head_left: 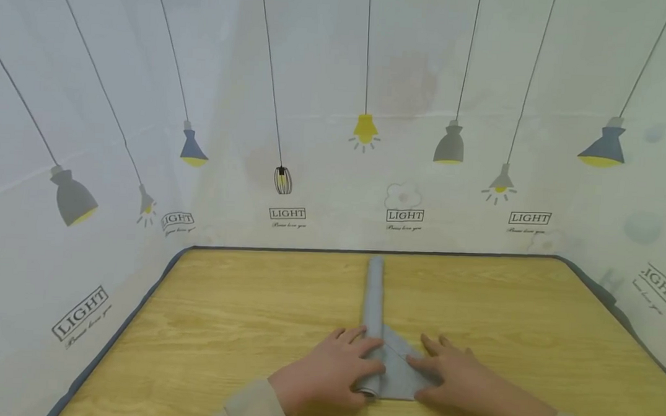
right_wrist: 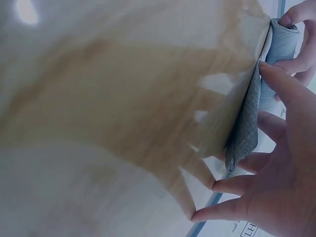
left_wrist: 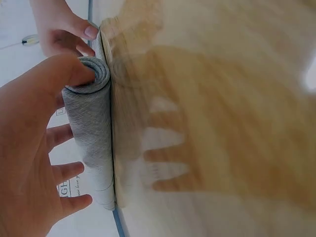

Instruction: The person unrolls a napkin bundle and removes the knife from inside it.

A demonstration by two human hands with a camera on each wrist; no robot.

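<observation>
A grey cloth [head_left: 374, 296] lies on the wooden table [head_left: 239, 315], rolled into a long narrow tube that points away from me. At its near end a loose flap [head_left: 400, 378] spreads flat to the right. My left hand [head_left: 331, 369] lies over the near end of the roll [left_wrist: 91, 123], fingers straight and spread, thumb against the roll's open end. My right hand [head_left: 459, 378] rests flat on the flap with straight fingers, and its thumb tip touches the cloth's edge [right_wrist: 247, 123]. Each wrist view also shows the other hand's fingers at the roll.
The table has a dark rim [head_left: 286, 250]. A white curtain printed with hanging lamps and the word LIGHT [head_left: 405, 215] encloses it at the back and both sides. Bare wood stretches left and right of the cloth.
</observation>
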